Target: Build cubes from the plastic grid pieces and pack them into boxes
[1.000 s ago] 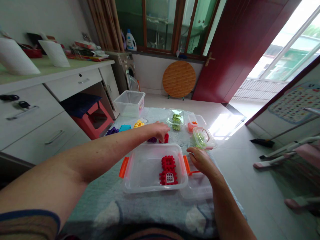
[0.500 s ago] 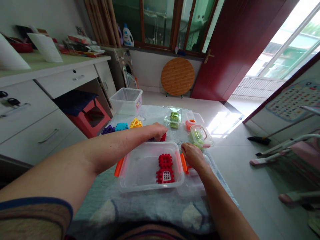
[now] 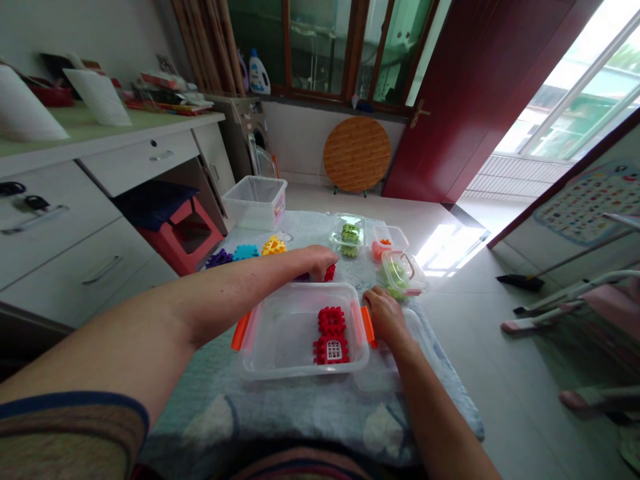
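Observation:
My left hand (image 3: 323,261) reaches over the far rim of a clear plastic storage box (image 3: 280,333), its fingers closed on a red toy building block (image 3: 330,272) that is mostly hidden behind the rim. Inside the box, at its right side, lie a red block with an open centre (image 3: 332,321) and another red block with a white lattice window (image 3: 333,350). My right hand (image 3: 384,308) is curled beside the box's right far corner, next to the orange clip (image 3: 368,325). Its fingertips are turned away, so what they hold, if anything, is hidden.
Purple (image 3: 219,259), blue (image 3: 245,252) and yellow blocks (image 3: 273,245) lie beyond my left forearm. Small containers hold green blocks (image 3: 350,235), orange pieces (image 3: 381,249) and light green pieces (image 3: 397,275). An open clear bin (image 3: 255,200) stands at the table's far left. A clear lid (image 3: 383,373) lies right.
My right wrist has shifted slightly inward and now covers the orange piece seen under it before. My left hand stays at the red block. The view has shifted a little.

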A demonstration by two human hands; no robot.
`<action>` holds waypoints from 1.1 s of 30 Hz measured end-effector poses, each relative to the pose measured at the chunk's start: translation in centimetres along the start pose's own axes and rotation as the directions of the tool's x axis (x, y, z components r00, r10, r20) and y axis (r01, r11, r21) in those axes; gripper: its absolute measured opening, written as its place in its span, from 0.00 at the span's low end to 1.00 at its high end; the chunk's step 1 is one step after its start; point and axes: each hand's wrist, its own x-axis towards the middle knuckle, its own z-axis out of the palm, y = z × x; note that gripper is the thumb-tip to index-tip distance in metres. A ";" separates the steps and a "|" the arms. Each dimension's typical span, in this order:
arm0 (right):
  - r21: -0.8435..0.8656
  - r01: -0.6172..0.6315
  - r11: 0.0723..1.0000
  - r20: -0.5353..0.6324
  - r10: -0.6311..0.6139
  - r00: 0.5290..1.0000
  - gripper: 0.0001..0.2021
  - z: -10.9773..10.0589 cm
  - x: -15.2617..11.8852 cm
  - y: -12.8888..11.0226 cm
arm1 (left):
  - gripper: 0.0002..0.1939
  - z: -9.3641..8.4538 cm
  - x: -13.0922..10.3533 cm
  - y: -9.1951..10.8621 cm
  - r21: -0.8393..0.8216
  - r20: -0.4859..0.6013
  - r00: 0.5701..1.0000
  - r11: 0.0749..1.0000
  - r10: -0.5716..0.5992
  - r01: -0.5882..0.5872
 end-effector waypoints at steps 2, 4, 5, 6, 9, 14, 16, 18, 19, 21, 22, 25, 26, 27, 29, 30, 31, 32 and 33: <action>0.004 0.001 1.000 -0.028 -0.001 1.000 0.11 0.5 0.1 0.1 | 0.23 -0.5 -0.3 0.2 0.049 -0.006 1.000 0.999 0.014 -0.013; 0.006 -0.008 1.000 -0.040 0.008 0.999 0.10 0.8 0.1 0.2 | 0.23 -1.3 -0.8 0.3 0.074 -0.024 1.000 0.997 0.011 -0.009; 0.006 -0.014 1.000 -0.046 0.014 0.999 0.10 0.9 0.2 0.3 | 0.23 -1.8 -1.2 0.3 0.074 -0.037 0.999 0.997 0.003 -0.001; 0.008 -0.018 1.000 -0.052 0.018 0.998 0.11 1.0 0.2 0.4 | 0.23 -2.3 -1.5 0.3 0.069 -0.053 0.999 0.998 -0.007 0.010; 0.027 -0.017 0.999 -0.069 0.019 0.997 0.12 1.2 0.3 0.6 | 0.23 -4.5 -3.3 0.3 0.051 -0.125 0.992 0.998 -0.033 0.040; 0.062 -0.010 0.998 -0.092 0.016 0.996 0.12 1.4 0.5 0.8 | 0.23 -7.4 -8.5 1.2 -0.002 -0.274 0.962 1.000 0.013 -0.014; 0.072 0.000 0.997 -0.107 0.008 0.994 0.12 1.7 0.6 1.0 | 0.21 -7.6 -11.1 2.0 -0.061 -0.266 0.963 0.997 0.037 -0.055; 0.078 0.008 0.997 -0.126 0.002 0.992 0.12 2.1 0.7 1.2 | 0.19 -6.9 -13.6 2.9 -0.042 -0.217 0.970 0.992 0.107 -0.119; 0.081 0.013 0.997 -0.136 -0.001 0.991 0.12 2.3 0.8 1.4 | 0.18 -6.2 -14.6 3.5 -0.012 -0.190 0.973 0.991 0.130 -0.135; 0.089 0.023 0.996 -0.157 -0.009 0.988 0.11 2.7 0.9 1.6 | 0.18 -4.4 -16.0 4.6 0.051 -0.115 0.983 0.990 0.140 -0.135; 0.094 0.029 0.995 -0.166 -0.013 0.986 0.11 2.8 1.0 1.7 | 0.18 -3.4 -16.4 5.2 0.076 -0.082 0.989 0.990 0.126 -0.120; 0.110 0.037 0.993 -0.187 -0.015 0.982 0.11 3.1 1.0 2.0 | 0.19 -0.5 -16.3 6.5 0.116 0.023 0.997 0.991 0.068 -0.070; 0.112 0.038 0.993 -0.191 -0.016 0.982 0.11 3.1 1.0 2.0 | 0.19 0.3 -16.0 6.8 0.121 0.050 0.998 0.992 0.039 -0.045; 0.111 0.040 0.993 -0.193 -0.018 0.981 0.11 3.2 1.0 2.0 | 0.20 1.0 -15.6 7.1 0.121 0.064 0.998 0.992 0.014 -0.022; 0.108 0.046 0.993 -0.195 -0.024 0.980 0.11 3.2 1.0 2.1 | 0.22 2.0 -14.7 7.3 0.111 0.069 0.997 0.994 -0.030 0.023; 0.108 0.048 0.993 -0.197 -0.026 0.980 0.11 3.2 1.0 2.1 | 0.22 2.4 -14.3 7.3 0.106 0.064 0.997 0.994 -0.046 0.039; 0.108 0.052 0.993 -0.199 -0.030 0.980 0.11 3.2 1.0 2.1 | 0.23 2.7 -13.9 7.3 0.101 0.059 0.996 0.993 -0.060 0.054; 0.108 0.055 0.993 -0.202 -0.032 0.979 0.11 3.2 1.0 2.1 | 0.22 3.0 -13.6 7.2 0.097 0.053 0.996 0.993 -0.069 0.064; 0.109 0.058 0.992 -0.206 -0.035 0.978 0.11 3.3 0.9 2.1 | 0.22 3.2 -13.3 7.1 0.092 0.042 0.997 0.994 -0.070 0.066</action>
